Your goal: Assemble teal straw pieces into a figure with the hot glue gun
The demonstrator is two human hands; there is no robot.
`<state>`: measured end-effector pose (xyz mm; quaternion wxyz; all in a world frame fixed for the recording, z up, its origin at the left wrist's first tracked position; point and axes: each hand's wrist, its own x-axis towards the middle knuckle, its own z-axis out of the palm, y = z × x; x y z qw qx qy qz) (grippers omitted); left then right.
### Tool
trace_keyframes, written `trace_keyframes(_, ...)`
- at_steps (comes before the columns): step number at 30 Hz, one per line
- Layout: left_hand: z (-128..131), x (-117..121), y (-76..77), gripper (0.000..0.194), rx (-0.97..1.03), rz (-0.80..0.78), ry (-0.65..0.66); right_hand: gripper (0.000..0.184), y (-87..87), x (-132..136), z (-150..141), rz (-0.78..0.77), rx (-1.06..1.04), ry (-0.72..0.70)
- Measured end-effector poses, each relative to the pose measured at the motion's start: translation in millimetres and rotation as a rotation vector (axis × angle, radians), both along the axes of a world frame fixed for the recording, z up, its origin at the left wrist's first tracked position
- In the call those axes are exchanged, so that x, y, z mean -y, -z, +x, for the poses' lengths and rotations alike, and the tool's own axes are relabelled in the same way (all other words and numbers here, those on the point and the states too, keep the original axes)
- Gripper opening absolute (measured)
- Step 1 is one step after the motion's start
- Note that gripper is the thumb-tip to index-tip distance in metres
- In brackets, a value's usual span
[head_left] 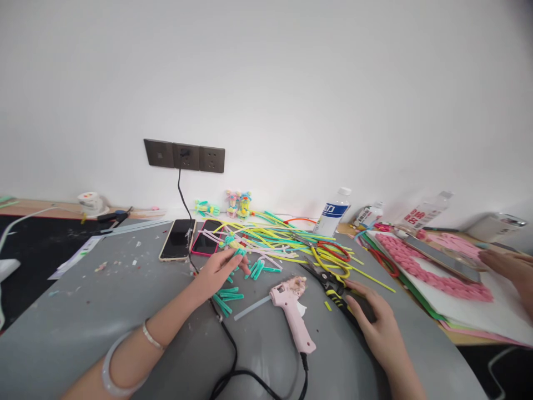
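My left hand [222,269] pinches a small pipe-cleaner figure [233,244] in teal and yellow above the grey table. Below it lie teal bent pipe-cleaner pieces [227,297], with another folded teal piece [260,269] to the right. My right hand [377,319] is around the black-and-yellow handles of the pliers [331,283], which lie with their jaws pointing away to the left; its lower fingers are partly hidden. Between my hands rests a pink hot glue gun [293,316] with a clear glue stick [252,307] sticking out of its back.
Loose pipe cleaners [266,236] and scissors [335,255] lie behind. Two phones [177,239] sit left of them, beside the glue gun's black cord [227,333]. Finished figures [239,204] and a bottle [332,214] stand near the wall. Another person's hand [508,269] hovers over papers at right.
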<state>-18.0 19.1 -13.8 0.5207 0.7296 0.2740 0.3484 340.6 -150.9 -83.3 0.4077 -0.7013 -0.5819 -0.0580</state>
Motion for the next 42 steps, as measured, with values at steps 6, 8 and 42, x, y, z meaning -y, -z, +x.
trace_keyframes(6,1,0,0.7,0.038,-0.015,-0.008,0.003,0.033,0.3,0,0,0.004,-0.008,0.001)
trace_keyframes(8,2,0,0.0,0.041,-0.005,-0.023,-0.002,0.033,0.4,0,0,0.002,-0.008,0.003)
trace_keyframes(42,1,-5,-5.9,0.035,0.155,-0.262,-0.169,0.028,-16.8,8,-28,0.26,0.052,0.214)
